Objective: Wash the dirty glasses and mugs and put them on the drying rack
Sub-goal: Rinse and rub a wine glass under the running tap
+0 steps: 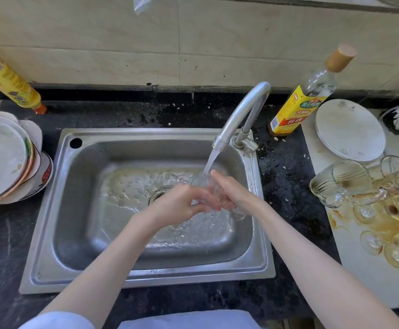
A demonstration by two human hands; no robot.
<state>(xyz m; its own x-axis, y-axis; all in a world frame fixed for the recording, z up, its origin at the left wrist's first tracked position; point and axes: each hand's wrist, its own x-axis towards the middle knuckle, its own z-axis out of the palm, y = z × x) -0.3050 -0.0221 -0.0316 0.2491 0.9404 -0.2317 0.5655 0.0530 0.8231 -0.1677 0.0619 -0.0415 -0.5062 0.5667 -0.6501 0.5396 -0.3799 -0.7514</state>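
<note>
A clear glass mug (206, 184) sits between both hands over the steel sink (79, 276), under the water running from the tap (241, 115). My right hand (231, 191) wraps it from the right; its handle shows below that hand. My left hand (184, 201) touches it from the left, fingers at its side. On a white board (371, 281) at the right lie several dirty glasses and mugs (369, 200), stained with brown liquid.
A stack of dirty plates (6, 160) stands left of the sink. A white plate (350, 129) and a yellow-labelled bottle (298, 108) are at the back right, a yellow bottle (11, 79) at the back left. Dark wet counter surrounds the sink. No drying rack shows.
</note>
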